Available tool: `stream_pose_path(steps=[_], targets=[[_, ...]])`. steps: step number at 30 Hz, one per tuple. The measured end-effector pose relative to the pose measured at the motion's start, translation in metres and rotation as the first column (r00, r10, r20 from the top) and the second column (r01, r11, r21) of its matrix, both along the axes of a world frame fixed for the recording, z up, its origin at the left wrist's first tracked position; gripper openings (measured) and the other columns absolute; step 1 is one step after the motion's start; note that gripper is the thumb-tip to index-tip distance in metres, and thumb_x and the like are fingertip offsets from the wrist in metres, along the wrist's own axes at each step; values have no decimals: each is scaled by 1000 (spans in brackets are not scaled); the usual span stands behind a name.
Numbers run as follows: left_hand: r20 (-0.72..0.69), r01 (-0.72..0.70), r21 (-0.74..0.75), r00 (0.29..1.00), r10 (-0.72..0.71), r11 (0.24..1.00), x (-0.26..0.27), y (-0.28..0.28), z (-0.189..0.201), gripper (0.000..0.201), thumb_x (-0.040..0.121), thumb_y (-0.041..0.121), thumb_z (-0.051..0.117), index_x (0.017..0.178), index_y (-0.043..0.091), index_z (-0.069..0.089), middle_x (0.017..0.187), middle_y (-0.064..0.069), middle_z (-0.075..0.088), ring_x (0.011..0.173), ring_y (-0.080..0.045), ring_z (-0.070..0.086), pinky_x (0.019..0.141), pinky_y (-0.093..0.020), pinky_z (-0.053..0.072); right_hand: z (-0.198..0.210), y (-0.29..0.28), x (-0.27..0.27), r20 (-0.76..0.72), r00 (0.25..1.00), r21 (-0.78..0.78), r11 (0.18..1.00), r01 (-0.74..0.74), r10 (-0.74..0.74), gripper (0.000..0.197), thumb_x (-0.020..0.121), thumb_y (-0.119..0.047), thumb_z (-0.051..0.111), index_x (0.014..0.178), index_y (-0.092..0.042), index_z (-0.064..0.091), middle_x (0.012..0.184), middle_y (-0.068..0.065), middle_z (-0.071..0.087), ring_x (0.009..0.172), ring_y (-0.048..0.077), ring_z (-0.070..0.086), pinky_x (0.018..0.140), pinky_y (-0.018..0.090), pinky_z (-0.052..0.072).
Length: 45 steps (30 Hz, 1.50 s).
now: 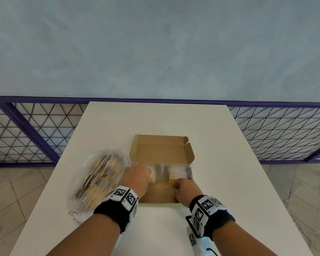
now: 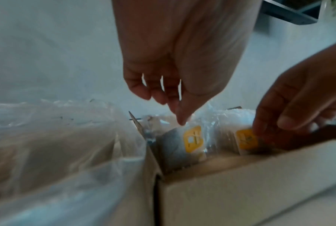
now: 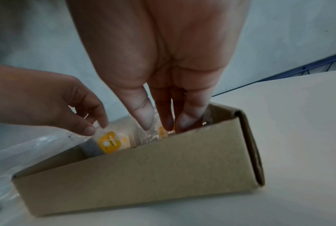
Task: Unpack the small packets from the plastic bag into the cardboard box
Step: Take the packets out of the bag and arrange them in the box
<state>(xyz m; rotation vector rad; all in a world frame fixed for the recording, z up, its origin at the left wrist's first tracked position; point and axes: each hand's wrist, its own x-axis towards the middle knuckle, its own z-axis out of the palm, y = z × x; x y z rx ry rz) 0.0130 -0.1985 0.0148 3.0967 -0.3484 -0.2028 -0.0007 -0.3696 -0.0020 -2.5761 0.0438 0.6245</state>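
Observation:
An open cardboard box lies mid-table, its lid flap folded back. Two rows of clear small packets with yellow labels stand on edge inside it. My left hand pinches the top of the left packet between thumb and forefinger, as the right wrist view shows. Inside the box on the right, my right hand pinches the top of the right packet with thumb and fingers pointing down. Touching the box's left side lies the clear plastic bag, with several more packets in it.
The white table has bare surface right of the box and behind it. A purple-framed wire mesh fence runs behind the table under a grey wall. Tiled floor shows on both sides.

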Motion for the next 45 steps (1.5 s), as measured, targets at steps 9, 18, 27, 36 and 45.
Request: stream_pose_path(steps=[9,18,27,36,45], targets=[[-287,152,-82,943,-170,985,-24,-29,-23,33,88,1,43,119,9,53,117,-9,57,108,-27,57,85,-34,48,-6,2,3,-76,995,-21,998,-61,59,30,86,-4,42,108,-10,62,109,9,65,99,25,60,81,27,47],[-341,-214,-38,921,189,976,-20,-10,-26,29,92,7,41,116,6,59,121,-8,60,113,-22,59,89,-25,46,-14,-1,4,-43,999,-42,999,-13,11,38,85,-3,43,120,-12,56,117,7,61,108,24,58,92,30,48],[-198,-411,-290,910,365,864,-20,9,-6,13,90,17,47,94,15,59,94,-2,60,87,-20,57,70,-24,39,-3,4,1,-47,996,-12,997,-77,77,25,91,-8,39,102,-10,61,104,9,62,90,21,55,76,23,43],[-315,-597,-23,766,561,802,-37,85,-18,41,90,24,50,130,17,48,132,-8,52,119,-26,53,97,-34,43,2,36,-13,-44,992,148,983,-110,117,30,91,-9,42,115,-15,59,117,4,62,106,17,58,84,20,44],[-228,-620,-69,773,592,782,-46,91,3,26,95,15,43,109,7,64,114,-9,66,107,-25,62,84,-29,47,14,67,-24,7,997,278,957,-78,79,27,88,-14,45,107,-21,63,103,-1,66,93,14,60,77,18,43]])
